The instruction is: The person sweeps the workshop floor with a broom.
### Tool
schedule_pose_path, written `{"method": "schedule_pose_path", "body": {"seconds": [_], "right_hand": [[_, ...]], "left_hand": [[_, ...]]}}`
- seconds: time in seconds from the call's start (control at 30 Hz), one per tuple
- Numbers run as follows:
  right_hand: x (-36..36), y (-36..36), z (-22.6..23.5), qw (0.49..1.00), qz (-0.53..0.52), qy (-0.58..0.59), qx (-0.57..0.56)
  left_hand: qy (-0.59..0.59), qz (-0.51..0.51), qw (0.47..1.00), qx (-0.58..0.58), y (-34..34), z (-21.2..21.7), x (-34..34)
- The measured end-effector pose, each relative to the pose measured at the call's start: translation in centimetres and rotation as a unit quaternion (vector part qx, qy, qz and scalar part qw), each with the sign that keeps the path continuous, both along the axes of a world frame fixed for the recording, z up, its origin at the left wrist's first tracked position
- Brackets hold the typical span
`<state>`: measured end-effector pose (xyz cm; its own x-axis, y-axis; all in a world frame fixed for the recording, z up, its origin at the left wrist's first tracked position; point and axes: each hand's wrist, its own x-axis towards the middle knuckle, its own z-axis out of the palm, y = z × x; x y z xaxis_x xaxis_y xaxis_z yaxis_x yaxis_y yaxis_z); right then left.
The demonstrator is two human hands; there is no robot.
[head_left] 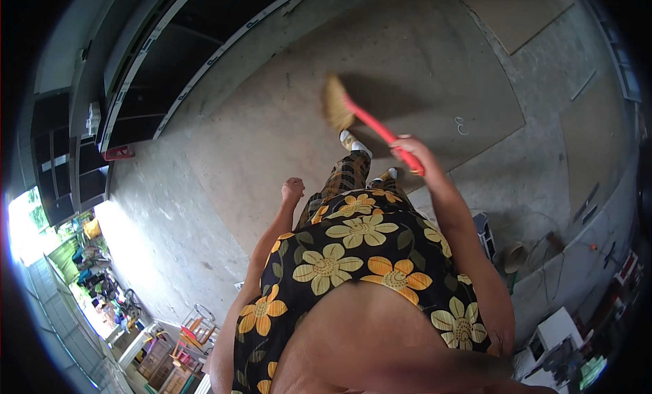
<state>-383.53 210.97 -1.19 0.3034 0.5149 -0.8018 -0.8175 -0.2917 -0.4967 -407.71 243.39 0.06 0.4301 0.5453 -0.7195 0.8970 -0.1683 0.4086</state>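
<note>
My right hand [414, 149] is wrapped round the red handle of a short broom [372, 122], whose butt end sticks out past the fingers. The broom slants up and to the left; its straw-coloured bristles [335, 103] are slightly blurred and lie just beyond my forward foot. They are at or near the floor board [272, 115]; exact contact is hard to make out. My left hand [293, 188] hangs beside my left thigh with its fingers curled in, and nothing shows in it.
Dark panels in a pale frame [183, 61] stand along the upper left. More boards [519, 17] lie at the upper right. A white curled scrap [461, 126] sits on the floor. Right of my arm are a bucket-like container [514, 257] and loose cables. A red chair [192, 339] stands lower left.
</note>
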Motion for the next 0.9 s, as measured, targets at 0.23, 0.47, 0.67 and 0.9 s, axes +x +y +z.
{"method": "schedule_pose_path", "body": {"seconds": [0.23, 0.47, 0.67, 0.9], "right_hand": [[8.6, -5.6, 0.3, 0.965, -0.217, -0.065, -0.136], [5.9, 3.2, 5.1, 0.959, -0.240, -0.105, -0.105], [3.4, 10.8, 7.6, 0.996, -0.018, -0.025, 0.088], [4.0, 25.4, 4.1, 0.968, 0.147, 0.140, 0.145]], "left_hand": [[-0.005, -0.002, 1.000, -0.010, 3.2, -0.6, 5.2], [-0.064, 0.007, 0.998, -0.007, 5.4, 0.0, 9.7], [-0.046, 0.037, 0.998, -0.004, 6.3, 0.0, 8.3], [-0.006, 0.092, 0.996, 0.001, 6.2, 0.5, 3.5]]}}
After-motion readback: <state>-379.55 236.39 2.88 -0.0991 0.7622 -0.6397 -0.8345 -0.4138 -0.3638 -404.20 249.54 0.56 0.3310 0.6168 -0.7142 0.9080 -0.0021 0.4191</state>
